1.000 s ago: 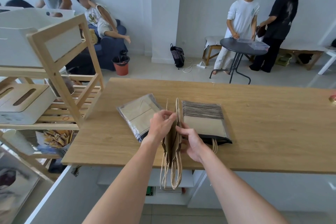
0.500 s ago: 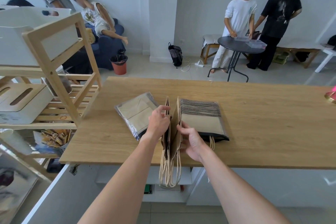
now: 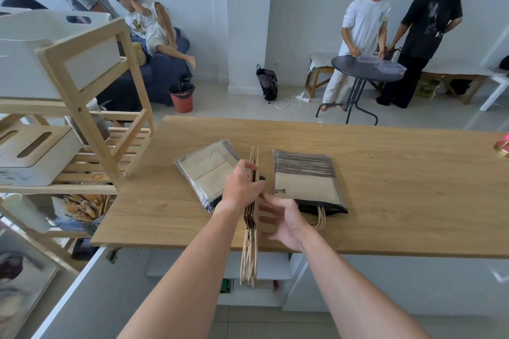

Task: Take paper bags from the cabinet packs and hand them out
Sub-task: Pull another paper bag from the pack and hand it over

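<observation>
A small stack of flat brown paper bags (image 3: 254, 173) stands on edge at the near side of the wooden desk (image 3: 385, 173), seen almost end-on, with its twisted paper handles (image 3: 248, 264) hanging down past the desk's near edge. The left hand (image 3: 242, 187) grips the stack from the left, fingers (image 3: 249, 166) curled over its top edge and clamped on the bags. The right hand (image 3: 286, 221) is on the right of the stack, fingers spread apart and laid against the bags' side rather than closed round them.

Just left of the stack a clear plastic pack of plain brown bags (image 3: 208, 173) lies flat, turned at an angle. Just right of it lies a second pack (image 3: 307, 179), striped dark at its far end, plain with a small dark label nearer, with paper handles poking out of its near end.

At the left stands a light wooden shelf unit (image 3: 91, 107) carrying white bins. Across the room, two people stand at a small round dark table (image 3: 366, 70) on the right, one person sits slumped in a blue armchair (image 3: 162, 74) at the far left, and an orange-red bucket (image 3: 182, 98) stands on the floor beside it.
</observation>
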